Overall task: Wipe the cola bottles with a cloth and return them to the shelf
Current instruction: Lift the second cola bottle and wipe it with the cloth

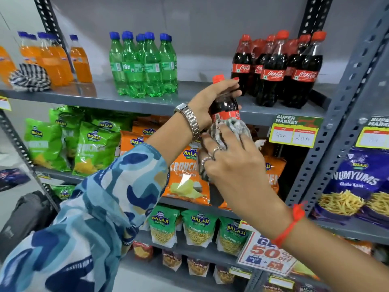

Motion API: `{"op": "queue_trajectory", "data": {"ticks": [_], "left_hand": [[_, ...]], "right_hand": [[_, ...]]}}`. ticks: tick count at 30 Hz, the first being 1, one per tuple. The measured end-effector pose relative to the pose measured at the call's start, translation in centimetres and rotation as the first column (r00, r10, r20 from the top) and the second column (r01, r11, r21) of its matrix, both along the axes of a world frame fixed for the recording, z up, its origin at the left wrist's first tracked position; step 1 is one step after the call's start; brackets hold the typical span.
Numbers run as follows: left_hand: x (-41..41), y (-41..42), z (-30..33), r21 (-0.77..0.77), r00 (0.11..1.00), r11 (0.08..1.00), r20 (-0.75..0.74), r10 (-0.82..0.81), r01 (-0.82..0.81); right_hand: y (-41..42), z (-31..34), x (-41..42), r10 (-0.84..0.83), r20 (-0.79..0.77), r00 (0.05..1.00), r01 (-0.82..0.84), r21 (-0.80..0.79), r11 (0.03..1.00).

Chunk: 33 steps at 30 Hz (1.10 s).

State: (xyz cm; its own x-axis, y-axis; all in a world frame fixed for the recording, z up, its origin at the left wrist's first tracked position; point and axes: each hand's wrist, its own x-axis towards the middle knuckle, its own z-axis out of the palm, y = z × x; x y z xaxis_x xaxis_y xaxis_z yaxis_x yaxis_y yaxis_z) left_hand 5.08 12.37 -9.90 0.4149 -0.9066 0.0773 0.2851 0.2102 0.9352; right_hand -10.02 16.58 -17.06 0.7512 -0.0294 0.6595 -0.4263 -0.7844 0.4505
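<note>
A: Start at the left. What sits on the shelf (pixel 101 95)?

B: Orange bottles (pixel 52 57), with a spare striped cloth (pixel 29 77) bunched in front of them. Then green bottles (pixel 145 64) in a tight group. Far right, the cola pack (pixel 280 68), red caps, standing upright.

A: And the bottle being cleaned?

B: It is off the shelf, held in the air just in front of the shelf edge, between the green bottles and the pack. The left hand (pixel 210 102) wraps its neck and shoulder, so that hand is clasped on the bottle (pixel 224 106).

A: The right hand?

B: The right hand (pixel 229 163) presses a wadded cloth (pixel 229 129) against the lower half of the bottle, fingers curled around the wad. It is gripping the cloth, and through it the bottle's base.

A: So which step is this?

B: Wiping, I'd say, and on the lower body. The label still shows above the cloth.

A: What does the next move need?

B: Probably a turn of the bottle by the left hand so the cloth reaches the far side. Then it has to go up and right, set down upright beside the pack without knocking the front bottles.
</note>
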Motion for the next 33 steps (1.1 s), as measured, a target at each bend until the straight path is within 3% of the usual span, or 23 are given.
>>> {"op": "queue_trajectory", "data": {"ticks": [3,6,8,10,13,15,18,20,24,29,33], "left_hand": [[0.3,0.2,0.1,0.03,1.0,0.999,-0.013,0.018,-0.018],[0.7,0.5,-0.1,0.023,1.0,1.0,-0.021,0.02,-0.019],[1.0,0.7,-0.3,-0.019,0.999,1.0,-0.03,0.01,-0.011],[1.0,0.7,-0.6,-0.068,1.0,0.998,-0.023,-0.002,0.0],[1.3,0.5,-0.8,-0.159,0.998,0.987,-0.044,-0.041,0.034],[1.3,0.4,-0.9,-0.194,0.996,0.978,-0.037,-0.083,0.074],[1.7,0.5,-0.9,-0.205,0.991,0.97,0.044,-0.127,0.134],[2.1,0.7,-1.0,-0.225,0.988,0.962,0.05,-0.149,0.156],[2.1,0.5,-1.0,-0.263,0.98,0.944,0.035,-0.195,0.198],[1.3,0.5,-1.2,-0.283,0.959,0.916,0.112,-0.262,0.283],[1.3,0.2,-1.5,-0.272,0.962,0.923,0.087,-0.257,0.272]], "right_hand": [[0.4,-0.4,-0.2,-0.132,-0.229,0.964,0.146,0.046,0.988],[1.7,-0.3,-2.1,-0.021,-0.388,0.921,0.118,0.226,0.967],[1.6,0.6,-3.4,0.08,-0.295,0.952,0.006,0.279,0.96],[0.7,1.8,-3.9,0.126,-0.019,0.992,-0.119,0.217,0.969],[-1.3,3.2,-3.1,0.161,0.291,0.943,-0.225,0.201,0.953],[-2.0,2.4,-2.5,0.104,0.268,0.958,-0.172,0.242,0.955],[-1.7,-0.8,-3.0,0.116,0.004,0.993,-0.109,0.385,0.916],[-1.3,-1.5,-4.0,0.152,-0.075,0.985,-0.098,0.483,0.87],[-1.9,0.4,-4.1,0.157,0.299,0.941,-0.294,0.5,0.815],[-1.7,-0.7,-4.0,0.127,0.175,0.976,-0.2,0.511,0.836],[-1.8,0.0,-4.3,0.171,0.379,0.909,-0.351,0.477,0.806]]}}
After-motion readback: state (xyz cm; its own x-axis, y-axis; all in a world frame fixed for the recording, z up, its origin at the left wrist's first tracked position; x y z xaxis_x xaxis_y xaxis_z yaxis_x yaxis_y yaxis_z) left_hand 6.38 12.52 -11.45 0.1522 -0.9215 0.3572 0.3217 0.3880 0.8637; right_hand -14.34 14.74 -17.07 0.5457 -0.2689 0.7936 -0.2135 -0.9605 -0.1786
